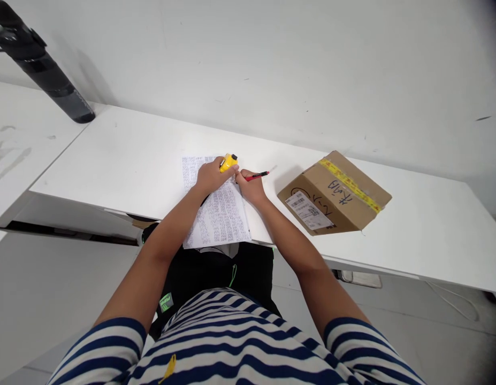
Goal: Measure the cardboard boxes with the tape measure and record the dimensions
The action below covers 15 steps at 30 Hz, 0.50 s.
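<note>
Hands meet at the head of a written sheet

Both hands are busy at the far edge of a densely written sheet (219, 214), which lies on the white surface (123, 160) with its near end hanging a little over the front edge. The left hand (210, 176) rests on the paper and is closed around a small yellow tool (228, 162); what kind of tool it is cannot be made out. The right hand (251, 187), touching the left, pinches a red pen (257, 175) whose free end points right, off the page.

By the look of it, the work in hand is fine handling of the yellow tool at the sheet's top right corner, not writing. Any further move there calls for the left hand's weight to hold the overhanging paper flat.

A taped cardboard box (334, 193) sits to the right, well apart, and a dark bottle (43, 67) stands far left.
</note>
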Available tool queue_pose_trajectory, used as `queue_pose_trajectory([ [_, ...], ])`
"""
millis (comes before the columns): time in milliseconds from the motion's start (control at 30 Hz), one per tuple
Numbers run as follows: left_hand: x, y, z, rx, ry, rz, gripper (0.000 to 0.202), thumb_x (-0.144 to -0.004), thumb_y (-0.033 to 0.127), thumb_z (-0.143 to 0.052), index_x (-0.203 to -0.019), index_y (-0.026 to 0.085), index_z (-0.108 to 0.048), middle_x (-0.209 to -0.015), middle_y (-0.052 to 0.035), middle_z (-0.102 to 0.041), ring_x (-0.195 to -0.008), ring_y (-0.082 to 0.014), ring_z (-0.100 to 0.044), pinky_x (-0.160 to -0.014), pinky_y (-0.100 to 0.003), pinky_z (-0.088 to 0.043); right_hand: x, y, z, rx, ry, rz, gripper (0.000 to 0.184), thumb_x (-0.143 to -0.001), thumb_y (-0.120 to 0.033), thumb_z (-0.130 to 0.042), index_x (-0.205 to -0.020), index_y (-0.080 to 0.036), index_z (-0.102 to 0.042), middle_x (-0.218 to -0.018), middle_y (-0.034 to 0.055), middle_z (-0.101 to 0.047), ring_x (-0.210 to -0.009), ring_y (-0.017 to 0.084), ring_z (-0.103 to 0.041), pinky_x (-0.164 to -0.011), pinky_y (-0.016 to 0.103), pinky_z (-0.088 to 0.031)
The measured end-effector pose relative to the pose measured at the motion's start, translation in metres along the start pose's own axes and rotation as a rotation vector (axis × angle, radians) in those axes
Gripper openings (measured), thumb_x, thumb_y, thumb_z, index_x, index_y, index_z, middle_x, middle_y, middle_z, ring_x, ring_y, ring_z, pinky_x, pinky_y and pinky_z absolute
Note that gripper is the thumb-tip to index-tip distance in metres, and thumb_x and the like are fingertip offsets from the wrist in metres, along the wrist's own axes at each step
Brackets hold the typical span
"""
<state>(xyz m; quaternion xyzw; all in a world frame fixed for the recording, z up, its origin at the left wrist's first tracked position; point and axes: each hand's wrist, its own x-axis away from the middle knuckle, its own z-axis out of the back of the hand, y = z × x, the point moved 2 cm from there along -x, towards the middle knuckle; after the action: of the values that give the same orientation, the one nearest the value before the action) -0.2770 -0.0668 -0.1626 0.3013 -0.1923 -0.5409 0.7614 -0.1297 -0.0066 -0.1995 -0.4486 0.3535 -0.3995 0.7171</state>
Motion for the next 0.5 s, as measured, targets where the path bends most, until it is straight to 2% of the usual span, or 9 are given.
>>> queue_pose_trajectory([
  [200,0.0003,0.0,-0.0006,0.021,0.003,-0.013,0.06,-0.09,0.071,-0.047,-0.118,0.021,-0.064,-0.083,-0.0043,-0.069,-0.078,-0.023,-0.063,-0.073,-0.034,-0.042,0.0002,0.0023,0.0001,-0.028,-0.03,0.008,0.043,-0.086,-0.05,-0.06,-0.057,-0.024,-0.042,-0.057,-0.0044,-0.045,-0.061,0.013,-0.044,-0.06,0.028,-0.036],
  [500,-0.0014,-0.0016,-0.0008,0.025,-0.001,-0.016,0.059,-0.089,0.07,-0.048,-0.119,0.021,-0.064,-0.088,-0.005,-0.07,-0.081,-0.0232,-0.063,-0.072,-0.034,-0.041,0.0022,0.0008,0.0014,-0.033,0.004,0.01,0.043,-0.087,-0.045,-0.058,-0.057,-0.024,-0.036,-0.057,-0.0053,-0.039,-0.06,0.012,-0.038,-0.06,0.028,-0.033],
])
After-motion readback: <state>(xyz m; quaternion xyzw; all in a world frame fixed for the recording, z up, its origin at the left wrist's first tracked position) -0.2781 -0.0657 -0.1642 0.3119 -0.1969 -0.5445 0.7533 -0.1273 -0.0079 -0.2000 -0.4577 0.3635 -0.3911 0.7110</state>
